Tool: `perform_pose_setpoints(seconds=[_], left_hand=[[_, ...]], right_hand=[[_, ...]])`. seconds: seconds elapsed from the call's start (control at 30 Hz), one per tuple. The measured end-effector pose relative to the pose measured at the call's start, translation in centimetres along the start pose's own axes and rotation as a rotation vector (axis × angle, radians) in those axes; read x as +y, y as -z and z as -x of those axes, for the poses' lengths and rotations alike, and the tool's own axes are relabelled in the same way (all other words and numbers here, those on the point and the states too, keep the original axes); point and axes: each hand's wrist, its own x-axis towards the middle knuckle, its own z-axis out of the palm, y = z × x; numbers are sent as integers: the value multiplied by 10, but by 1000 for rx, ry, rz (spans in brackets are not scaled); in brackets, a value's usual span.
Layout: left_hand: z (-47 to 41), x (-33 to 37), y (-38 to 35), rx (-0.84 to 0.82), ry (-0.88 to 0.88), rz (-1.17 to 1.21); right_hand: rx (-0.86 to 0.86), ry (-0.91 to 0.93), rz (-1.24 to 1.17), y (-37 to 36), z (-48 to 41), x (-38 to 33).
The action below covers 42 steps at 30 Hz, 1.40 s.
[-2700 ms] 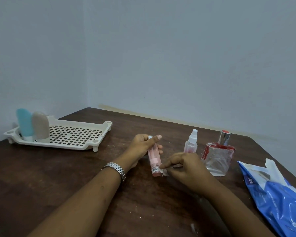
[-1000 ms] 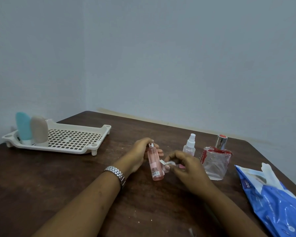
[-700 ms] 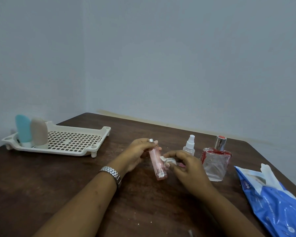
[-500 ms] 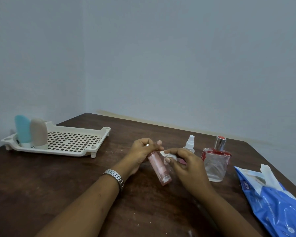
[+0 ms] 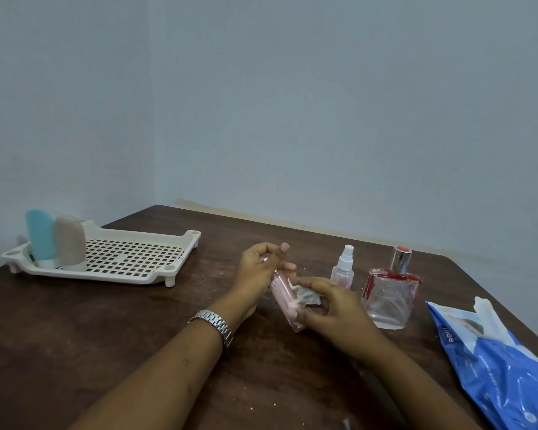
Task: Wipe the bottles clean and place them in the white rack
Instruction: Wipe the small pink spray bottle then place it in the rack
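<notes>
Pink and slim, the bottle (image 5: 284, 297) hangs tilted above the bench (image 5: 121, 321), its capped end up inside our left hand (image 5: 260, 271), whose fingers (image 5: 280, 248) are curled shut around the neck. Our right hand (image 5: 330, 305) pinches a crumpled white wipe (image 5: 306, 295) between thumb and fingers, pressed to the bottle's side; the right thumb looks to touch the lower body too, though blur makes that hard to judge. A metal watch (image 5: 213, 321) sits on the left wrist.

Just beyond the right fingers stands a small clear spray bottle (image 5: 343, 268), upright, and beside it to the right a square glass perfume bottle (image 5: 389, 293) with red trim and a silver cap. Farther right lies a blue plastic packet (image 5: 503, 364).

Well left of the left fingers rests the white rack (image 5: 131, 262), holding a blue tube (image 5: 39, 234) and a beige tube (image 5: 70, 243), upright and touching at its far left end.
</notes>
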Motion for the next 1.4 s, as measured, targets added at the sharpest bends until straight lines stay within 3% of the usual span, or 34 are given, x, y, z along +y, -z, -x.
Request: perform_pose_setpoints(seconds=[0.13,0.23,0.47,0.8,1.07,1.27,1.4], left_hand=[[0,1,3,51,39,-6],[0,3,4,-76,149,-104],[-1,2,11,-227,299,194],[-5,-6,14,-108,346,194],[-5,-2,15,-51,363,134],[-6,-2,14,-62,341,86],[-3,-2,12,-58,309,39]], right_hand=[[-94,-35,-8,0,0,2],[-72,-58,28,0,0,7],[-1,-118,-77,6,1,12],[165,-21,228,-7,1,9],[7,171,362,-6,4,0],[-92,202,366,6,-1,-3],[-38,223,377,5,-2,2]])
